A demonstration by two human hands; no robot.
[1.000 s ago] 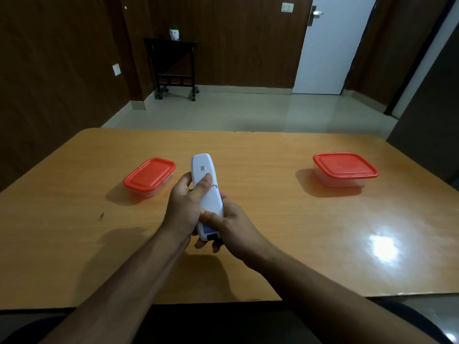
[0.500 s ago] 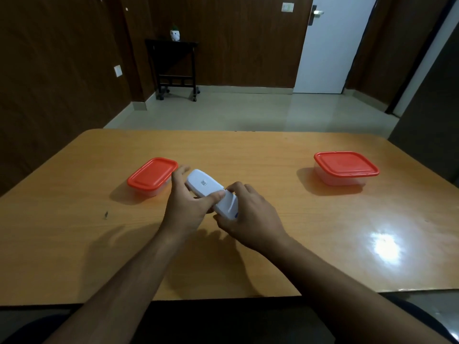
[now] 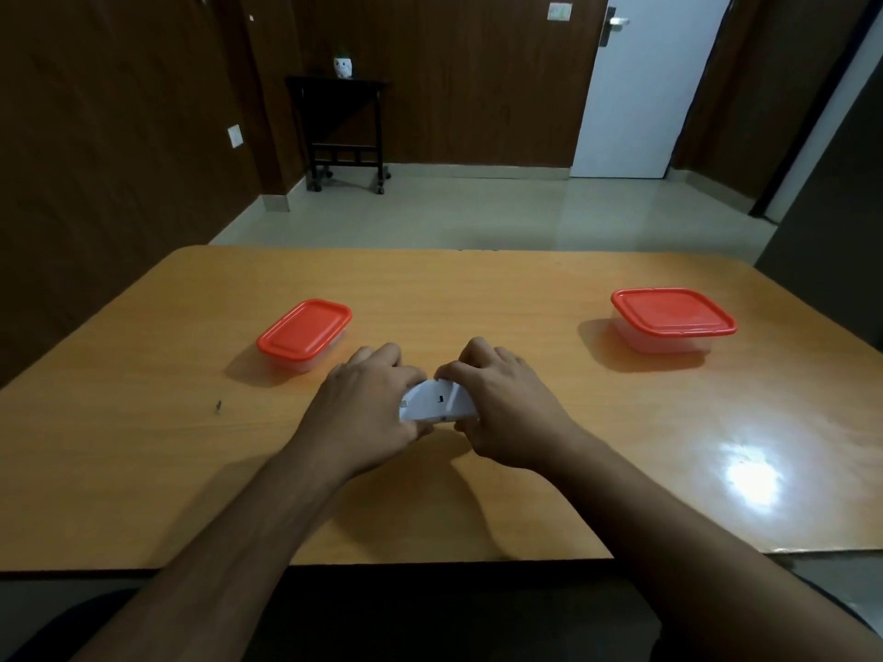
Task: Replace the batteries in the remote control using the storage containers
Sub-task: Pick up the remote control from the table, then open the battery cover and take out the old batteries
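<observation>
Both hands are gripping the white remote control between them, low over the near middle of the wooden table: the left hand is curling round its left end, thumb towards the near side and fingers folding over the far side, while the right hand is wrapping round its right end in the same manner, so only the middle stretch of the casing is showing between the knuckles. Whether the remote is resting on the tabletop or hanging just above it cannot be told. Working outward from that grip, the table is spreading wide on every side; the right container, with its red lid on, is sitting well apart to the right and a little beyond the hands; the left container, also lidded in red, is lying near, just beyond and to the left of the left hand's knuckles. Down at the grip itself, the remote's long axis is running left to right, from one palm to the other, with a small dark mark facing the camera on the exposed stretch. Judging by this, the battery cover is about to be slid off along that axis, and the left hand is the nearer one to a container
</observation>
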